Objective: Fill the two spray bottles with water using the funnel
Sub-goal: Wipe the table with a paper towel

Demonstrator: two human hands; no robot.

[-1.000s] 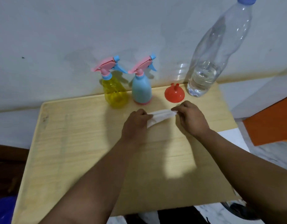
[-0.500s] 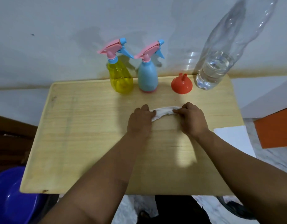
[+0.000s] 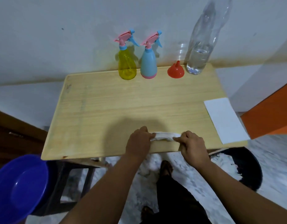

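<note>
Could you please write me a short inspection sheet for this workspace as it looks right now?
Surface: wooden table, bare in the middle.
Job's things: yellow spray bottle, blue spray bottle, orange funnel lying mouth down, water bottle partly filled; all along the wall edge, spray heads on.
Clutter: white cloth; white paper at the table's right edge.
Grippers: left hand and right hand grip the cloth's ends.
Cables: nothing seen.
Surroundings: blue basin, white wall.

Yellow spray bottle (image 3: 127, 65) and blue spray bottle (image 3: 148, 64) stand upright, just beside each other, at the bench's far edge, pink trigger heads fitted. Orange funnel (image 3: 176, 71) rests mouth-down beside the part-filled clear water bottle (image 3: 199, 54).
</note>
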